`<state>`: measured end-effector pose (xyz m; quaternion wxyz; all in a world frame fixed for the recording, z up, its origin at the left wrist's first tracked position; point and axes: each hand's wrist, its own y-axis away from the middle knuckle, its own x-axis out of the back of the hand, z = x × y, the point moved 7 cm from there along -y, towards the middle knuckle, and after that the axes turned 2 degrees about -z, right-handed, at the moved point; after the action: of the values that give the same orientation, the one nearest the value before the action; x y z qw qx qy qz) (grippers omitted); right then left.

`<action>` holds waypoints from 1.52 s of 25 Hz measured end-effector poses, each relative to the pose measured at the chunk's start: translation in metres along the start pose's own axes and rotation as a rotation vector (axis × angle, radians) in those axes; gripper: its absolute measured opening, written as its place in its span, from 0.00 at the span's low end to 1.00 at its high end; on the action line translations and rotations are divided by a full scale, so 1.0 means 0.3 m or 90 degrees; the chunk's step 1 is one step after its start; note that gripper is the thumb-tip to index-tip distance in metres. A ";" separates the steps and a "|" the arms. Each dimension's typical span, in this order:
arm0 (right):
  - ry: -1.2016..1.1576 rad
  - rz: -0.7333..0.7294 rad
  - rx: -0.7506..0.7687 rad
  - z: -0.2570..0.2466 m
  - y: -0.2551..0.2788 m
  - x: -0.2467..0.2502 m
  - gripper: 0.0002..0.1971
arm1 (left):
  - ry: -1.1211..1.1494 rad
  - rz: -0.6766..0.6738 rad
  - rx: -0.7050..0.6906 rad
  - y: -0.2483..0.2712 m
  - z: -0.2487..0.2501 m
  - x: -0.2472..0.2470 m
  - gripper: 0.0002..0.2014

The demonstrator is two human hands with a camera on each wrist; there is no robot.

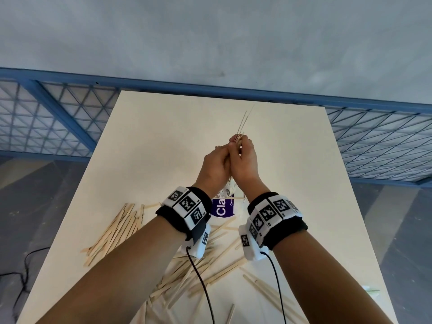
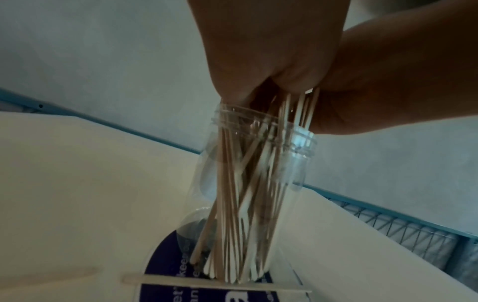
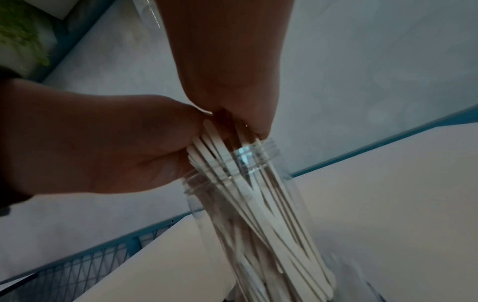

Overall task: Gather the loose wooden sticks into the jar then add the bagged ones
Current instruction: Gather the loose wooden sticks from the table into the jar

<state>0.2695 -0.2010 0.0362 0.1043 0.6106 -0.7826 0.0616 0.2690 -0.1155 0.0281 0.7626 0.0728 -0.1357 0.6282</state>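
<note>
A clear plastic jar with a purple label stands on the white table, mostly hidden behind my wrists in the head view. Both hands meet just above its mouth. My left hand and right hand together grip a bundle of wooden sticks whose lower ends reach down inside the jar. A few thin stick tips poke up past my fingers. Several loose flat sticks lie in a pile at the near left, and more loose sticks lie under my forearms.
One flat stick lies on the table against the jar's base. A clear wrapper with a green edge lies at the table's right edge. Blue mesh frames flank the table. Black cables hang from my wrist cameras.
</note>
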 end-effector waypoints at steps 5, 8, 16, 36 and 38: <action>0.073 0.000 0.026 0.006 0.001 0.022 0.11 | 0.099 0.085 0.034 -0.021 0.041 0.092 0.22; 0.119 -0.054 0.056 -0.011 0.018 -0.003 0.13 | 0.161 0.079 -0.033 -0.047 0.110 0.118 0.22; 0.203 -0.134 0.091 0.007 0.049 -0.047 0.07 | -0.014 0.096 -0.088 -0.038 0.089 0.116 0.05; 0.118 0.161 0.203 0.045 0.189 0.170 0.09 | -0.248 0.207 -0.020 0.158 -0.135 0.193 0.13; 0.175 0.133 0.052 0.177 0.196 0.188 0.08 | -0.267 0.086 0.159 0.188 -0.260 0.148 0.11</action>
<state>0.1947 -0.2517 -0.0001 0.1786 0.5158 -0.8169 0.1863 0.2307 -0.0404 -0.0362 0.6591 0.2856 -0.2168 0.6611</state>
